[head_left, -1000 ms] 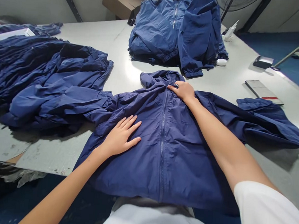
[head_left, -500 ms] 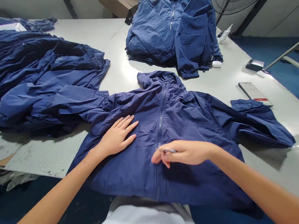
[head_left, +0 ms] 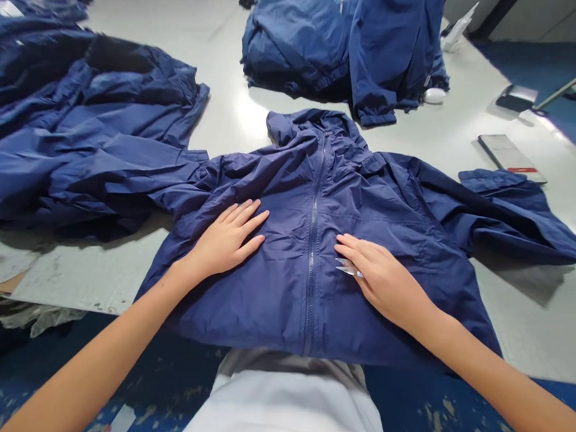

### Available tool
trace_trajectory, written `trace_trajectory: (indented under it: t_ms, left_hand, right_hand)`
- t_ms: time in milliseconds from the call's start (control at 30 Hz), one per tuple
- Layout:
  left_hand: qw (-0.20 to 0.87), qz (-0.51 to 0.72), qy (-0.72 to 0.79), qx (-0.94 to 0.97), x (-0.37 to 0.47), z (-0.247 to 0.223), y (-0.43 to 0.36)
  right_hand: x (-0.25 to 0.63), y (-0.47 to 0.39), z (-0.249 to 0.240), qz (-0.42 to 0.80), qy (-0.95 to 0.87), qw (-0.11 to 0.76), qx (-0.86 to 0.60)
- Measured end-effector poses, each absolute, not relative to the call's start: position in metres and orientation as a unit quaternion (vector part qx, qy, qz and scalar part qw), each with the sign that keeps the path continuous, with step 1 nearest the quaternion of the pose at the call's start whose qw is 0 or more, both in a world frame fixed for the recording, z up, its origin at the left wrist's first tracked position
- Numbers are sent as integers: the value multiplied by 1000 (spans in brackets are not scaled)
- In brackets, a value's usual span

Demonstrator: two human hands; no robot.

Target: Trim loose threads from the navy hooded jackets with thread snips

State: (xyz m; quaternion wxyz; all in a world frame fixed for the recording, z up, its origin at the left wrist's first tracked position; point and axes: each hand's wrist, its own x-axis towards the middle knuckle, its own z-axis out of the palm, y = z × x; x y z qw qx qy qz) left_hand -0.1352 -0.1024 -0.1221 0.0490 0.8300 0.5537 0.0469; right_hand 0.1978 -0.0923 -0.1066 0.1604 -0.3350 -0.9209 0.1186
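Note:
A navy zip-front jacket point(head_left: 283, 281) lies front side up before me, its hood away from me and its hem at the table's near edge. My left hand point(head_left: 230, 238) rests flat on the chest panel left of the zip, fingers spread. On the other side of the zip, my right hand point(head_left: 382, 275) lies on the fabric with its fingers together. Small thread snips point(head_left: 349, 268) are held in it, pointed silvery blades sticking out by the thumb and the rest hidden under the palm. The zip point(head_left: 313, 244) looks closed along the front.
A heap of navy jackets point(head_left: 78, 109) covers the table's left side, touching the left sleeve. Another stack of jackets point(head_left: 300, 39) stands at the back. Rightward are a white mouse-like object point(head_left: 434, 96), a dark box-shaped device point(head_left: 517, 98) and a flat box point(head_left: 509, 156).
My right hand has moved from over the zip to the right and flattened onto the fabric, still holding the snips. My left hand stays put on the jacket. The view has tilted downward.

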Motion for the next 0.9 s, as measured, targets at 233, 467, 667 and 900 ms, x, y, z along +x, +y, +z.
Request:
trace_trajectory:
  t_ms: [233, 467, 667, 900]
  left_hand:
    - [53, 20, 550, 833, -143, -121, -75]
    - [68, 51, 539, 838, -157, -128, 8]
    - [10, 121, 541, 832, -147, -95, 29]
    - [53, 158, 383, 909, -141, -63, -137]
  right_hand:
    - [204, -35, -132, 81, -924, 125, -353]
    - [183, 56, -133, 79, -925, 148, -340]
    - [154, 86, -106, 46, -896, 192, -397]
    - [199, -59, -75, 55, -886, 265, -377]
